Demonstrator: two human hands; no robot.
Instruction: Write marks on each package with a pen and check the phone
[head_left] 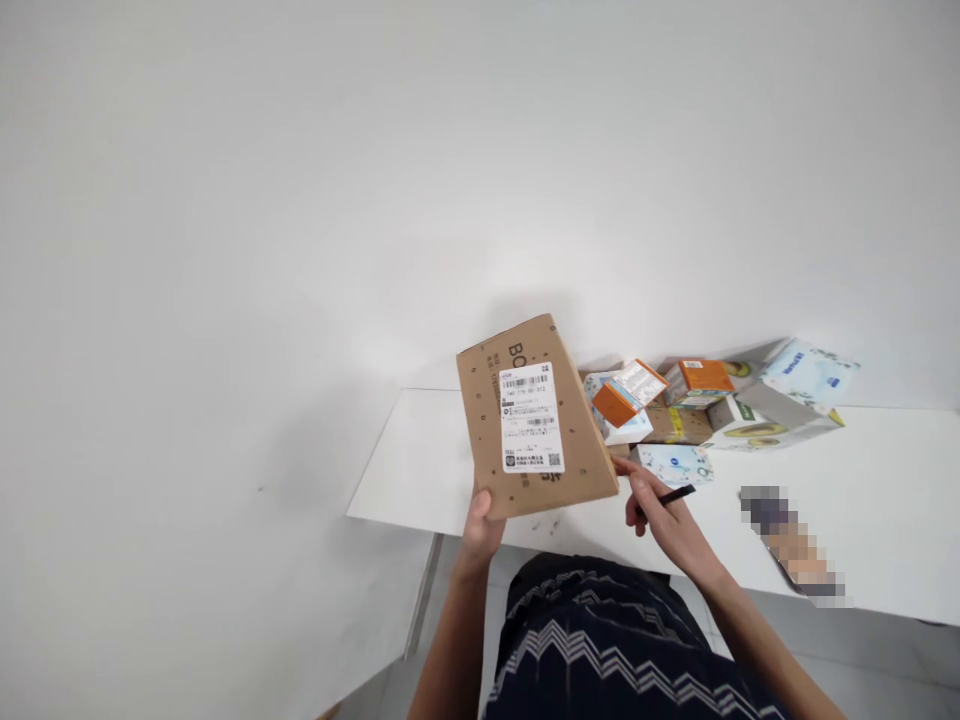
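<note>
Holding: I see the left hand (480, 520) gripping the brown cardboard box (534, 420) by its lower left corner, lifted above the near edge of the counter (409, 470).
Box pose: tilted, broad face toward me, white shipping label (531, 417) readable; long axis runs up and slightly left from the hands.
Right hand: the right hand (660, 515) is closed around a black pen (671, 496), fingertips touching the box's lower right corner.
Nearer hand: both are at the bottom edge; the left hand carries the weight, the right only steadies.
Pen direction: I read the pen as pointing right, away from the box.
Box vs pile: a pile of small boxes (697, 400) lies on the counter behind and to the right, apart from the held box.
Hidden: I can't tell the left hand's finger spread behind the cardboard.
</note>
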